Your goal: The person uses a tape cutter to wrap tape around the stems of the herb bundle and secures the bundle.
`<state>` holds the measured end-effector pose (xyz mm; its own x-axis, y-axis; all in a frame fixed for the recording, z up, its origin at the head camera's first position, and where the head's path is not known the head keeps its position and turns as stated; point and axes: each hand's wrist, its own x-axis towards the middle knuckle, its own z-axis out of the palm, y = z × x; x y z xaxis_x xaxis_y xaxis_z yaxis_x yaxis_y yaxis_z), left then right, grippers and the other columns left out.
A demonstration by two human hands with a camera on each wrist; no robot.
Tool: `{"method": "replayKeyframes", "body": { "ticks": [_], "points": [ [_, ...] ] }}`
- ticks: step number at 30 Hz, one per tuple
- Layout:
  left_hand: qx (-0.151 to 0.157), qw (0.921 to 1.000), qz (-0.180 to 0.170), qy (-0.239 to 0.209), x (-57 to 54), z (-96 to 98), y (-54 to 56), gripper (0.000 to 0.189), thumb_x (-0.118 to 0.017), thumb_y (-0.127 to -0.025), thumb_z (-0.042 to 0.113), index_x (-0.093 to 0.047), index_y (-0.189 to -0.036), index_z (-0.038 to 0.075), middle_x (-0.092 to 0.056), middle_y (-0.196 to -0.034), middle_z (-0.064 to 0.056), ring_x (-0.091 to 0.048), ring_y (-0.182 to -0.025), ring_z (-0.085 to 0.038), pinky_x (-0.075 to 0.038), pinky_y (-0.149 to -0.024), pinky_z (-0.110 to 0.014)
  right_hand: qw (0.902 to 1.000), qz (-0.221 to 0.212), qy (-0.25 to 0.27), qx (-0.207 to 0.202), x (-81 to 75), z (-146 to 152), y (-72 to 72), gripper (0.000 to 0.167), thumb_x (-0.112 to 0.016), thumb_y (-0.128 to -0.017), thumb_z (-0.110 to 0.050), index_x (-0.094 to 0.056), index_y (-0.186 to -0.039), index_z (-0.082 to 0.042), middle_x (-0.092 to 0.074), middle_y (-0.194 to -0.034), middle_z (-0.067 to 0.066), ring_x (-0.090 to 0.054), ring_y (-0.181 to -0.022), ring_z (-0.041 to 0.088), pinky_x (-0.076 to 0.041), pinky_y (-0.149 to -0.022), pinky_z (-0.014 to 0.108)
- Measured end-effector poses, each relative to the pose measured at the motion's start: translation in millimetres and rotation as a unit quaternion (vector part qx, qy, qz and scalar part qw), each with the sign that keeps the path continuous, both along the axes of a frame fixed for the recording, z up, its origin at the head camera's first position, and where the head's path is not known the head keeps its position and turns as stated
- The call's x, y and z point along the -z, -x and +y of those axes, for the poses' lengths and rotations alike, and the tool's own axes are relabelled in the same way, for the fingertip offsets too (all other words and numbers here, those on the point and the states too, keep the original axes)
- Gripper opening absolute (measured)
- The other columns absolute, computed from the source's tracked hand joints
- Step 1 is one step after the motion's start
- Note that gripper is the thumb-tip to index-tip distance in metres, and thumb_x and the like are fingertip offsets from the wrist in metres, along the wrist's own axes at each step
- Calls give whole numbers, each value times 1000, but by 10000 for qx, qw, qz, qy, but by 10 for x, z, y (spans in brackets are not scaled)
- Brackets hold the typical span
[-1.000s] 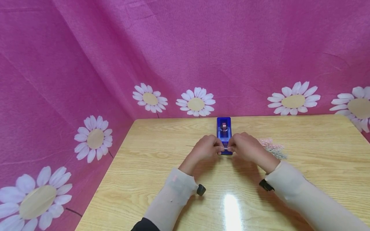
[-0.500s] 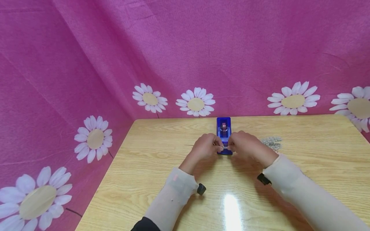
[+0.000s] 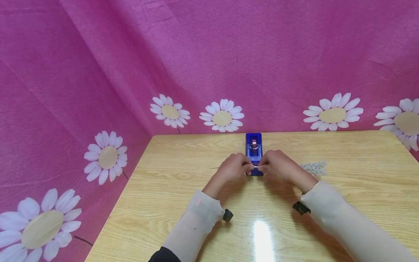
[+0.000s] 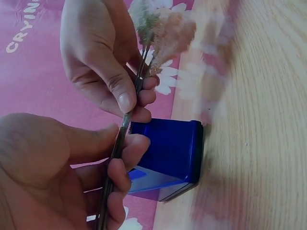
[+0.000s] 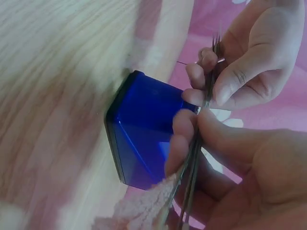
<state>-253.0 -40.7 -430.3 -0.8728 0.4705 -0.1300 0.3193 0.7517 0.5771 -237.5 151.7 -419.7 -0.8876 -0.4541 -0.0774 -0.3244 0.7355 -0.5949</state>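
Both hands pinch one thin bundle of dried-flower stems (image 4: 145, 62) between thumbs and curled fingers. In the head view the left hand (image 3: 233, 169) grips its lower end, and thin stem tips (image 3: 214, 167) stick out to the left. Close beside it, the right hand (image 3: 278, 164) holds the bundle nearer the fluffy flower heads (image 3: 315, 168), which look grey-white there and also pinkish in the left wrist view. A small shiny band (image 4: 125, 120) shows on the stems between the two thumbs. Part of the bundle is hidden by the fingers.
Just beyond the hands, a translucent blue plastic box (image 3: 253, 154) with a small metallic part inside stands on the wooden table (image 3: 183, 189). Behind the table hangs a magenta cloth (image 3: 262, 65) printed with white daisies.
The flower heads have turned: pink and grey showed earlier, now only grey in the head view. They rose, then dropped, as the right hand shifted slightly. The left hand stays nearly still.
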Motion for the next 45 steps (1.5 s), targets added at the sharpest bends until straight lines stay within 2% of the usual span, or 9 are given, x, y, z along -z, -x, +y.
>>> {"method": "replayKeyframes", "body": {
  "ticks": [6, 15, 20, 25, 32, 37, 45],
  "points": [
    [-66, 9999, 58, 120, 0, 14, -13, 17, -66, -103, 18, -77, -91, 12, -72, -78, 1, -54, -69, -9, -42, -64, -23, 9996, 140, 9, 257, 21, -9, -8, 11, -72, -95, -6, -81, -90, -2, -75, -84, 3, -66, -81, 19, -55, -78, 44],
    [-183, 9998, 106, 52, 1, 20, -15, 18, -68, -101, 19, -77, -86, 14, -72, -76, 2, -57, -71, -10, -44, -67, -25, 9996, -24, -15, 294, 18, 13, 15, 13, -72, -95, -7, -80, -87, -3, -73, -79, 2, -62, -73, 17, -53, -70, 37],
    [-318, 9995, 90, 1, 15, 27, -21, 14, -71, -99, 18, -78, -87, 14, -73, -78, 0, -57, -68, -10, -45, -63, -25, 9990, -76, 47, 441, 35, 4, -2, 14, -72, -96, -9, -80, -85, -4, -74, -80, 3, -61, -73, 17, -52, -69, 36],
    [-567, 9984, 72, -38, 23, 51, -45, 12, -73, -97, 18, -77, -86, 15, -72, -78, 0, -57, -65, -11, -45, -58, -25, 9980, 93, 39, 617, 58, -13, -31, 15, -74, -95, -11, -78, -82, -6, -73, -79, 4, -59, -72, 18, -49, -68, 36],
    [-951, 9948, 330, 162, 42, 142, -95, 33, -68, -100, 37, -72, -76, 14, -57, -62, 5, -49, -55, -10, -36, -47, -26, 9963, 375, -21, 777, 93, -21, -52, 15, -76, -94, -14, -77, -81, -8, -71, -75, 3, -57, -69, 18, -47, -63, 34],
    [-1210, 9912, 495, 195, 97, 192, -108, 37, -69, -97, 41, -65, -70, 17, -51, -57, 5, -47, -52, -11, -33, -45, -26, 9952, 469, -35, 853, 95, -24, -64, 18, -79, -92, -15, -73, -76, -8, -68, -72, 1, -55, -66, 19, -45, -60, 33],
    [-1165, 9894, 819, 278, 127, 194, -107, 34, -73, -96, 40, -67, -70, 17, -53, -60, 7, -48, -56, -10, -35, -49, -26, 9946, 533, 94, 885, 85, 18, -26, 20, -80, -89, -15, -67, -75, -10, -69, -73, 0, -57, -69, 21, -45, -64, 35]
  ]
}}
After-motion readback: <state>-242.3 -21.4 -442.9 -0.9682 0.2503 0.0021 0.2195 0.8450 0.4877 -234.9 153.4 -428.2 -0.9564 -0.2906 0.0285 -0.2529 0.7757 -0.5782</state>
